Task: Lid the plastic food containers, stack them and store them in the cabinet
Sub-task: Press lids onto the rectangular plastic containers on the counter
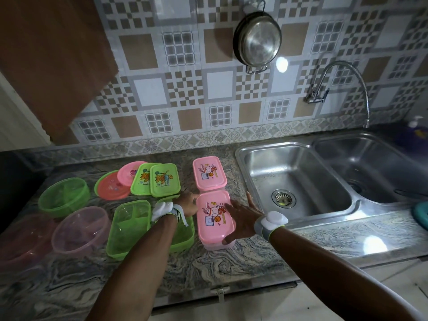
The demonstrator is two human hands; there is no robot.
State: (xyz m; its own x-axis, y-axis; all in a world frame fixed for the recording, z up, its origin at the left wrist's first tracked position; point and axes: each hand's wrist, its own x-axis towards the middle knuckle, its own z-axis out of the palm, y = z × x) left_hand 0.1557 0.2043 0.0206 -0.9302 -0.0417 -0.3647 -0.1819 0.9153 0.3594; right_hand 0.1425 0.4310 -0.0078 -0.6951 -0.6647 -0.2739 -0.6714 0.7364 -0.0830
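A lidded pink rectangular container (212, 222) sits near the counter's front. My left hand (188, 203) touches its left edge, and my right hand (240, 216) lies spread over its lid and right side. A second lidded pink container (209, 173) stands just behind it. Two open green rectangular containers (128, 228) lie to the left, the right one partly under my left forearm. Two green rectangular lids (163, 179) and two round lids, pink (128, 173) and orange (111, 187), lie behind them. A round green bowl (63, 196) and two round pink bowls (80, 229) sit far left.
A double steel sink (301, 179) with a curved tap (342, 82) fills the right of the marbled counter (208, 262). A steel pan (258, 41) hangs on the tiled wall. A brown wall cabinet (51, 59) hangs at the upper left. A teal object (420, 216) sits at the right edge.
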